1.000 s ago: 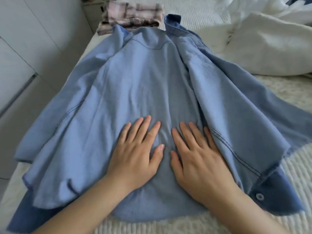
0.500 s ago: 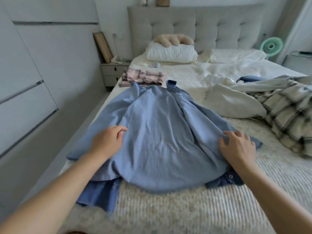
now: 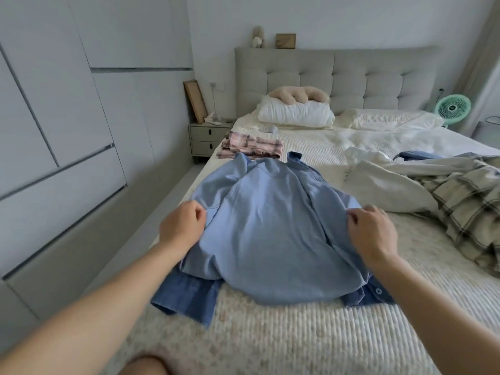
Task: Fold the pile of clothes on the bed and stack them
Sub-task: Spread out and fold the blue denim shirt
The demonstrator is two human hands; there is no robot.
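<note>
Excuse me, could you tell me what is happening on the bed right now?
A person is folding laundry. Both hands pinch the sides of a light blue denim shirt spread back-up on the bed: the left hand at its left edge, the right hand at its right edge. A folded pink plaid garment lies beyond the collar. Unfolded clothes, including a plaid shirt, wait on the right.

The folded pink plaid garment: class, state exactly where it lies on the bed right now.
In the head view, the folded pink plaid garment lies on the bed's left side, just beyond the blue shirt's collar and before the white pillow.
</note>
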